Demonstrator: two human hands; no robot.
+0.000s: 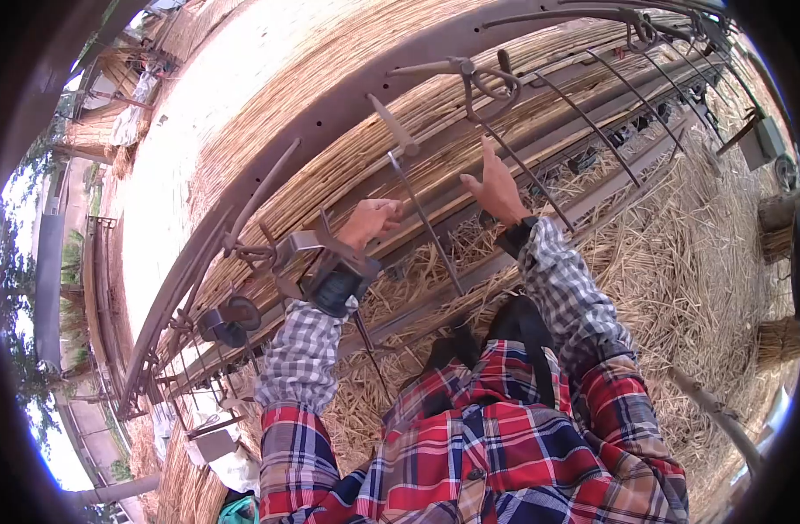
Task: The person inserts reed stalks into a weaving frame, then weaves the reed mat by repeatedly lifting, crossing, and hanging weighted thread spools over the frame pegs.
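My left hand is curled closed over the near edge of the reed layer; what its fingers hold, if anything, is hidden. A dark spool on a metal bracket overlaps my left wrist. To the right, my right hand is open, index finger stretched forward and thumb apart, above the near reeds and slats. Just beyond that fingertip sits a looped metal handle on the long curved metal beam. Between my hands a thin metal rod slants across.
Several thin rods cross the frame on the right. Loose straw covers the ground nearby. Another spool hangs at the left of the beam. A wooden pole slants at lower right, and a reed bundle stands at lower left.
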